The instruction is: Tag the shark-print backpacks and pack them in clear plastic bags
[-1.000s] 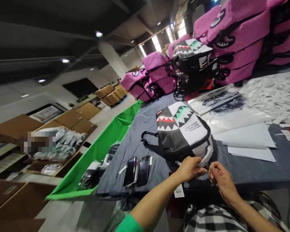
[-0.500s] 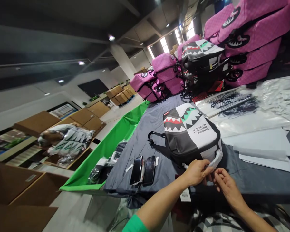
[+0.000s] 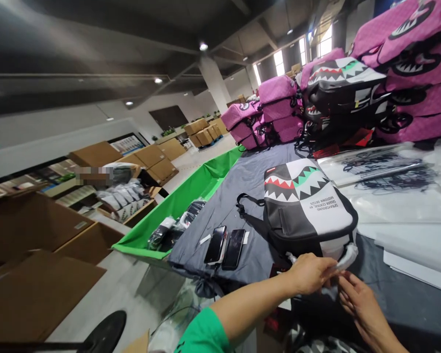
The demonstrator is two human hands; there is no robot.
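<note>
A shark-print fabric backpack [image 3: 305, 206] lay on the grey cloth-covered table [image 3: 246, 186], two black glass smartphones [image 3: 225, 247] on its left, stacked pink backpacks [image 3: 279, 110] behind it.

A wide warehouse room runs off into the distance, its dark ceiling [image 3: 95, 29] crossed by beams and dotted with small round lights [image 3: 203, 46]. A thick pale pillar [image 3: 213, 83] rises toward the far end, where bright daylight comes through tall windows [image 3: 279, 63]. Along the pale left wall [image 3: 59, 137] hang a dark panel [image 3: 168, 117] and a framed poster [image 3: 127, 144], with small green plants [image 3: 168, 131] on a ledge. Cardboard boxes [image 3: 161, 169] stand in rows on the grey concrete floor [image 3: 106, 299].
</note>
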